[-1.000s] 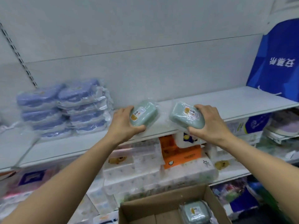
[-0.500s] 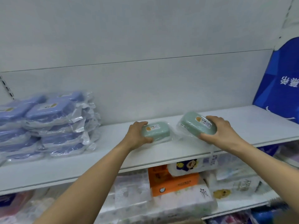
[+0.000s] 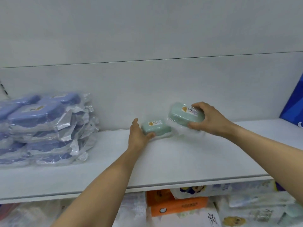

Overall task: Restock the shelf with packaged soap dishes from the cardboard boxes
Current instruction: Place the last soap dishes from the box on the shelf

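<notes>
Two green soap dishes in clear wrap are at the back of the white shelf (image 3: 180,161). The left green soap dish (image 3: 158,128) lies flat on the shelf near the back wall. My left hand (image 3: 137,135) holds its left end, thumb along the front edge. The right green soap dish (image 3: 182,117) is tilted and held just above the shelf, right of the first. My right hand (image 3: 209,119) grips it from the right end, fingers over the top and thumb below. No cardboard box is in view.
A stack of several blue wrapped soap dishes (image 3: 41,128) fills the shelf's left end. A blue bag (image 3: 293,104) stands at the far right. Below the shelf are tissue packs, one orange (image 3: 177,205). Bare shelf lies between the stack and my hands.
Both hands reached further back over the shelf. The left dish went down onto the shelf by the back wall. The right dish moved inward, still held above the shelf.
</notes>
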`<state>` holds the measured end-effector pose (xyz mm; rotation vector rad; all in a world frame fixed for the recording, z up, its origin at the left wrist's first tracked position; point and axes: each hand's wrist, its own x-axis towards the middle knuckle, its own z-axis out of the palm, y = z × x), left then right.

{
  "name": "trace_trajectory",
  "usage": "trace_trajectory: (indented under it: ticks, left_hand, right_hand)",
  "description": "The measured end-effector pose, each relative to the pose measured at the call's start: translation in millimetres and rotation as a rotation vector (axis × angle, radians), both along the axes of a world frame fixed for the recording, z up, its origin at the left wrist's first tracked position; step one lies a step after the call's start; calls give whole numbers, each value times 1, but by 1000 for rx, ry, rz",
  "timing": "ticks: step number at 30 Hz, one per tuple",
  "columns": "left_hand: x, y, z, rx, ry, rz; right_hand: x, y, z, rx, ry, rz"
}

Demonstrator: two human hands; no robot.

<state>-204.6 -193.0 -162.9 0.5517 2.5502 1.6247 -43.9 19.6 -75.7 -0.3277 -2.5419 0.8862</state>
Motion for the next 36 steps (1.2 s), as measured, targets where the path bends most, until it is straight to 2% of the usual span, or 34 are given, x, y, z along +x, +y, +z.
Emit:
trace_trajectory:
  ticks: [5, 11, 15, 21, 23, 27, 31, 33, 36]
  left_hand:
    - [-8, -7, 1, -40, 27, 22]
    - [-14, -16, 0, -33, 15, 27]
    - [-10, -28, 1, -55, 20, -4]
    - [3, -48, 21, -161, 124, -39]
    - [15, -58, 30, -257, 220, -39]
    - [52, -84, 45, -434, 471, 1]
    - [106, -111, 41, -383, 654, -1]
    - [133, -122, 27, -343, 670, -41]
    - [169, -142, -2, -328, 667, -173]
  right_hand:
    - [-56, -19, 18, 118, -44, 126]
    - [-96, -46, 13, 128, -122, 176]
    - [-109, -50, -3, 178, -270, 223]
    - [-104, -59, -6, 230, -314, 161]
    - [-91, -69, -4, 263, -260, 119]
    - [-43, -96, -6, 347, -26, 82]
    - [16, -133, -25, 381, 154, -3]
    - [45, -153, -42, 375, 227, -39]
    - [88, -178, -73, 334, 228, -62]
